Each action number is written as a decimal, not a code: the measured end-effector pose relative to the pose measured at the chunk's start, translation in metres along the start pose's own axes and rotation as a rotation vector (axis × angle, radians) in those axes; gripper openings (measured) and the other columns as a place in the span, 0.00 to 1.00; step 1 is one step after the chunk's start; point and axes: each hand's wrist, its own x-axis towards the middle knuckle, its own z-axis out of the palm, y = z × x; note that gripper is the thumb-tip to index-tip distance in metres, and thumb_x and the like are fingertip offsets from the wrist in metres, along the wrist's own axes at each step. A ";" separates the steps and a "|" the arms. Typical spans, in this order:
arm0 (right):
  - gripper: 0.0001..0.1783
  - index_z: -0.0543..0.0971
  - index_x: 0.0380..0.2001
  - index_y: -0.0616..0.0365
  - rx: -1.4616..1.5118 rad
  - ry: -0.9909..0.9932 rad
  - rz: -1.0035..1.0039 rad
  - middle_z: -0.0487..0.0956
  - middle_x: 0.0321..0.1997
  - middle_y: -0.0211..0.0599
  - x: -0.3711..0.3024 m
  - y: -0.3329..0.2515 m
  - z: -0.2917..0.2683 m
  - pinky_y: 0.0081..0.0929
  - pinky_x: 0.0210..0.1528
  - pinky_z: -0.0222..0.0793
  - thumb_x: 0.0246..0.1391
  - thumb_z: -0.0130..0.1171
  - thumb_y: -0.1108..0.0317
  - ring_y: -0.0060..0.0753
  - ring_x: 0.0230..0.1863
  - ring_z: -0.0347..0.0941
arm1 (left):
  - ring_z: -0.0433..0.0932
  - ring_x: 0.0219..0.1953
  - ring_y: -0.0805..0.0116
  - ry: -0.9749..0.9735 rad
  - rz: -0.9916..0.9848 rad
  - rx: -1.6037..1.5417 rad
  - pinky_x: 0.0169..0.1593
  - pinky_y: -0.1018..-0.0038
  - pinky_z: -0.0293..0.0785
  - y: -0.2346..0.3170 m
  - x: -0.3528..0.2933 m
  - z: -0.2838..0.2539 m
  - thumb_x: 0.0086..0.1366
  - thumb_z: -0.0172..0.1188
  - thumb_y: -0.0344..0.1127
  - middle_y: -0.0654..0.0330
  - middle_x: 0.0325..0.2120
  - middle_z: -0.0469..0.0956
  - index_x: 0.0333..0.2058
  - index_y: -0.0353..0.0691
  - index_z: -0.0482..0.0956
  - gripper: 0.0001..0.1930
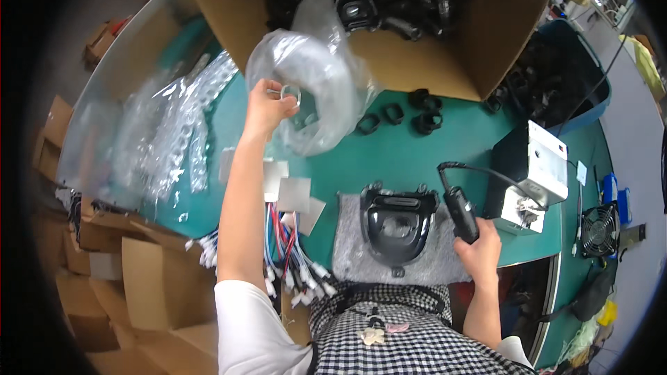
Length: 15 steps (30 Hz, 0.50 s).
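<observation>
A small clear frame [290, 96] is being pinched between the thumb and fingers of the left hand [267, 110], which is being held almost closed, so the frame is sitting right at the fingertips. Behind it, a clear plastic bag [330, 62] is spreading beyond and to the right of this hand; whether the frame is touching the bag cannot be told. A black handheld tool [460, 212] is being gripped by the right hand [481, 248], whose fingers are being curled around the lower part, and its cable is running toward a black and white box [549, 167] beyond this hand, to the right. To the left of the right hand, a glossy black shell [397, 229] is resting on a grey pad [347, 257]. All this is being supported by a green table [340, 167]. Nearer than the left hand, pale square plates [294, 194] and bundled wires [295, 267] are lying beside the forearm. Beyond both hands, black parts are being held in a large cardboard box [410, 66]. Left of the left hand, clear packaging [174, 139] is being heaped, and farther away, opened cartons [160, 285] are standing. Well to the right of the right hand, a black fan [599, 229] is being seen.
</observation>
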 end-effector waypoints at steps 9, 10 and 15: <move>0.26 0.76 0.41 0.65 0.004 -0.034 0.019 0.75 0.40 0.50 0.001 0.006 0.000 0.41 0.44 0.68 0.32 0.61 0.67 0.56 0.42 0.72 | 0.75 0.34 0.75 -0.201 0.073 -0.104 0.38 0.79 0.71 0.037 -0.126 0.002 0.57 0.58 0.23 0.56 0.34 0.79 0.39 0.35 0.70 0.11; 0.26 0.76 0.41 0.64 -0.005 -0.017 0.012 0.75 0.41 0.50 0.000 0.009 0.001 0.40 0.44 0.69 0.32 0.61 0.67 0.56 0.43 0.72 | 0.75 0.33 0.75 -0.245 0.093 -0.049 0.37 0.79 0.71 0.036 -0.134 0.014 0.58 0.57 0.23 0.57 0.33 0.79 0.38 0.34 0.71 0.09; 0.27 0.76 0.43 0.62 -0.007 -0.029 0.011 0.76 0.42 0.48 0.002 0.007 0.002 0.40 0.45 0.70 0.34 0.62 0.66 0.54 0.42 0.74 | 0.77 0.29 0.71 -0.381 0.282 0.340 0.35 0.79 0.70 0.042 -0.178 0.082 0.59 0.57 0.26 0.58 0.27 0.80 0.33 0.34 0.77 0.04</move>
